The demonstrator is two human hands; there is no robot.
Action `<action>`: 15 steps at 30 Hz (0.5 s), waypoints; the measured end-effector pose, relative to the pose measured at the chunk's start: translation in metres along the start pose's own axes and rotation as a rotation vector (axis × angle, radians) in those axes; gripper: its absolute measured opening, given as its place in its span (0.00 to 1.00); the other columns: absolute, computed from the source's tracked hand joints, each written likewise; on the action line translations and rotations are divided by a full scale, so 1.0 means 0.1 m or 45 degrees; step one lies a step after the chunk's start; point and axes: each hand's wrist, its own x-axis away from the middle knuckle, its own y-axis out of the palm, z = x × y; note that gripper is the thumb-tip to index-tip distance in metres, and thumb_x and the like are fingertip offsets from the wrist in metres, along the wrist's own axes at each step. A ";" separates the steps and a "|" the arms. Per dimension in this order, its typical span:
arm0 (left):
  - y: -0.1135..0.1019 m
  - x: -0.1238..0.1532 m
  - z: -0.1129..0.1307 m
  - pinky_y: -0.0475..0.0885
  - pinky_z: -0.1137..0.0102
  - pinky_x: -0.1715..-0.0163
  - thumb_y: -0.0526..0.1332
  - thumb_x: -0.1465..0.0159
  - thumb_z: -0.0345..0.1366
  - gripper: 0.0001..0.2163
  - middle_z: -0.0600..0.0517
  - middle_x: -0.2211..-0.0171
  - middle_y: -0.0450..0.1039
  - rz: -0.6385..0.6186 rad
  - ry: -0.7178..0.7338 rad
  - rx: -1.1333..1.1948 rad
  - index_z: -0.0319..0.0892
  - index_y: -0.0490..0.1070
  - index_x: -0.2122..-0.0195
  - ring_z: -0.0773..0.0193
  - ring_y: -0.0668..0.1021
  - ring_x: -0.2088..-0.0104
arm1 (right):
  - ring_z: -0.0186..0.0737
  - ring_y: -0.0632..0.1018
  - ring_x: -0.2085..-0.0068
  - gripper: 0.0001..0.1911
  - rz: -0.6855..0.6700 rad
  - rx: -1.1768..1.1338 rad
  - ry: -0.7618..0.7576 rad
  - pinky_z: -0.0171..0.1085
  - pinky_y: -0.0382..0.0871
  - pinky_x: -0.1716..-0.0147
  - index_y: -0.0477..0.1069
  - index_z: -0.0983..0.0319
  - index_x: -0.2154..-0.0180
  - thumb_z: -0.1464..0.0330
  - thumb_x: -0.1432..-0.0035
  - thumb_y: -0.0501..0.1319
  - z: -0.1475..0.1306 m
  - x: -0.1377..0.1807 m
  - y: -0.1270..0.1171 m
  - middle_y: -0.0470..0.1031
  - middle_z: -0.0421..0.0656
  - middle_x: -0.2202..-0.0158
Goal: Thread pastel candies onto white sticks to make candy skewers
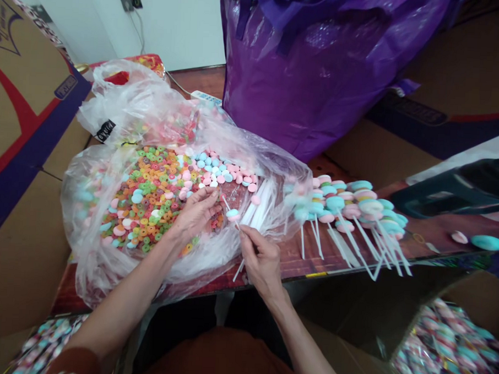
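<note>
My right hand (pixel 263 259) pinches a thin white lollipop stick near its lower part. A blue, white and pink marshmallow (pixel 232 214) is threaded on that stick, and the bare tip sticks out above it. Just left of the tip, my left hand (pixel 196 212) has its fingers drawn together over the sweets; what they hold is hidden. Under it lie colourful gummy rings (pixel 150 177) in an opened clear plastic bag (pixel 100 274). Pink and blue marshmallows (pixel 211 166) are piled beyond the fingers. Loose white sticks (pixel 262 201) rest beside them on the plastic.
Filled marshmallow skewers (pixel 348 205) lie along the table's right side. A big purple bag (pixel 303 84) stands behind. Cardboard boxes (pixel 19 160) flank the table, and a lower right box holds wrapped sweets (pixel 449 350). A dark teal object (pixel 456 188) lies at right.
</note>
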 end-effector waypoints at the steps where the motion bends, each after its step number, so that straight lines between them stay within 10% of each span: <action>1: 0.00 0.00 0.01 0.74 0.74 0.63 0.76 0.51 0.34 0.15 0.55 0.67 0.76 0.002 -0.007 0.016 0.39 0.74 0.65 0.71 0.77 0.67 | 0.33 0.77 0.74 0.14 -0.004 -0.005 -0.005 0.30 0.70 0.71 0.80 0.64 0.57 0.71 0.36 0.56 0.01 0.00 0.00 0.81 0.41 0.70; 15: -0.05 0.04 0.06 0.73 0.73 0.60 0.75 0.49 0.32 0.12 0.52 0.65 0.79 -0.122 0.010 -0.035 0.39 0.80 0.64 0.70 0.78 0.65 | 0.35 0.80 0.72 0.13 -0.071 -0.012 -0.019 0.30 0.71 0.70 0.80 0.64 0.57 0.72 0.36 0.57 0.03 -0.01 0.00 0.82 0.42 0.69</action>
